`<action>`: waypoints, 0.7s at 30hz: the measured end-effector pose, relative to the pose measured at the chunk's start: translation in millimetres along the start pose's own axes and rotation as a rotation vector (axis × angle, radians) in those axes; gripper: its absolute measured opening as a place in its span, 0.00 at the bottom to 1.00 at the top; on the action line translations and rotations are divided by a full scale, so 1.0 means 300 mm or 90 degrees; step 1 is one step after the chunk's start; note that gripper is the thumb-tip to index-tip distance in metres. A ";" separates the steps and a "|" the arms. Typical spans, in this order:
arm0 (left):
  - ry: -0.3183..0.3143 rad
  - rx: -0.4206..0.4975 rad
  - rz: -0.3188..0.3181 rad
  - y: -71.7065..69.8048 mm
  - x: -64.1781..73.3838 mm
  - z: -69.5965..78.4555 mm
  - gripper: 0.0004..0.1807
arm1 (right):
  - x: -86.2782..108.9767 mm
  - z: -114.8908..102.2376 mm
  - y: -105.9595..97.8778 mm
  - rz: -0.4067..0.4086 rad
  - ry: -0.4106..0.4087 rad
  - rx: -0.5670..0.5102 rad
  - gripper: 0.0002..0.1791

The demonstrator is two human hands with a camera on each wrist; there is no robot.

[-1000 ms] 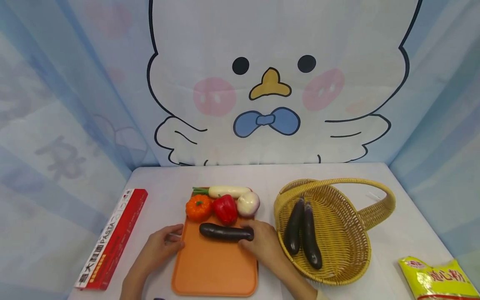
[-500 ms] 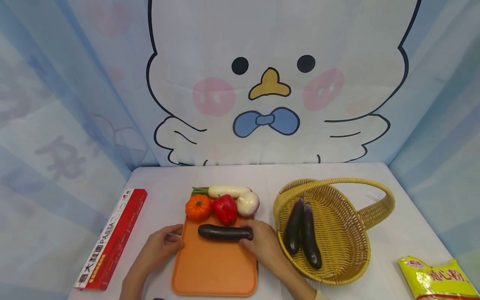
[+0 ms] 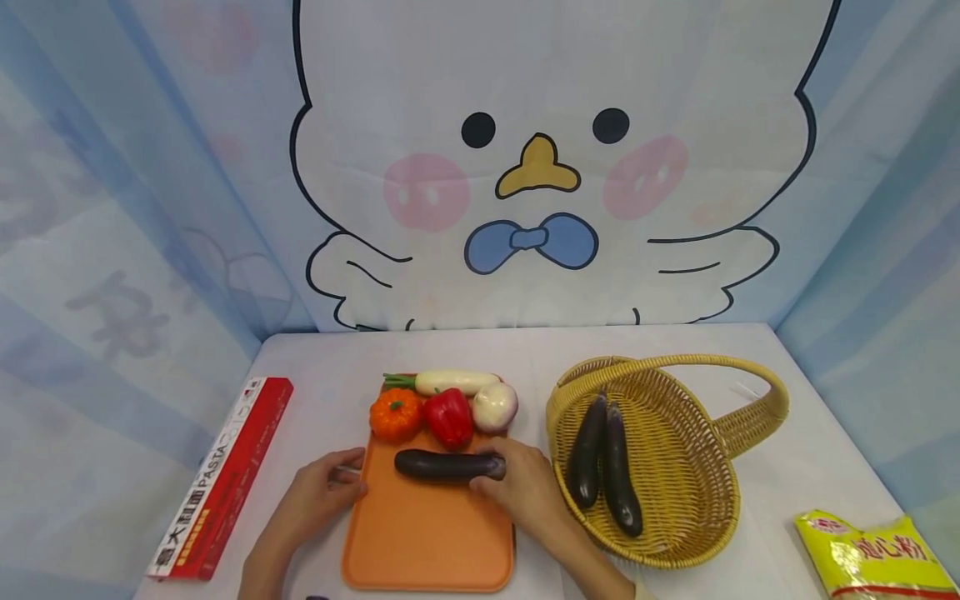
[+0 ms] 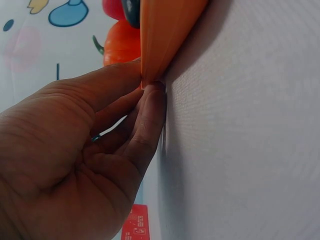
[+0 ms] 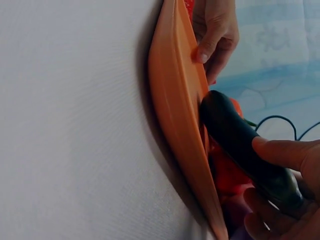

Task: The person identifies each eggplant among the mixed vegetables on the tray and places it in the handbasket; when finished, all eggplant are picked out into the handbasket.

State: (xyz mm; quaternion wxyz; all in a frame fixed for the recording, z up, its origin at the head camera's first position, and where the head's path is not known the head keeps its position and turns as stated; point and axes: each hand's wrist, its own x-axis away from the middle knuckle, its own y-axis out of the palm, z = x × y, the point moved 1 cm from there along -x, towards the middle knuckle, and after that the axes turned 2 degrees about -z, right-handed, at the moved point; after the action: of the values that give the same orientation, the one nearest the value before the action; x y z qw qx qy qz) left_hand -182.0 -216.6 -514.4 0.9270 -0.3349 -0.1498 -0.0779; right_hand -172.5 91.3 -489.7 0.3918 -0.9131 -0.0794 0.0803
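Observation:
My right hand (image 3: 525,487) grips an eggplant (image 3: 442,465) by its stem end, with the thumb on the near side. The eggplant lies crosswise over the orange tray (image 3: 427,542), its blunt end pointing left; the right wrist view shows the eggplant (image 5: 235,130) close over the tray's surface. At the tray's left edge, my left hand (image 3: 322,492) pinches the rim, thumb above and fingers below in the left wrist view. Behind the eggplant on the tray sit a small orange pumpkin (image 3: 396,415), a red bell pepper (image 3: 449,418), a white-and-purple round vegetable (image 3: 495,407) and a white radish (image 3: 457,382).
A wicker basket (image 3: 693,492) with a tall handle stands right of the tray, holding two more eggplants (image 3: 621,475). Far left lies a red pasta box (image 3: 225,475). A yellow packet (image 3: 873,550) is at the front right. A printed curtain (image 3: 540,292) closes off the back.
My right thumb has slid slightly left along the eggplant. The left hand, the tray and the other vegetables have stayed in place.

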 end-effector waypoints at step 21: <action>-0.001 0.003 -0.003 0.000 -0.002 -0.003 0.32 | 0.011 -0.025 -0.034 0.024 -0.019 -0.044 0.20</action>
State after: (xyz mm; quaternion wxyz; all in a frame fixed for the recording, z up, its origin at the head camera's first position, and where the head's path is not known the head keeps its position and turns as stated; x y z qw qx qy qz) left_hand -182.2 -217.1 -515.2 0.9276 -0.3321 -0.1512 -0.0795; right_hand -168.6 93.7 -477.5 0.3569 -0.9262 -0.0711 0.0982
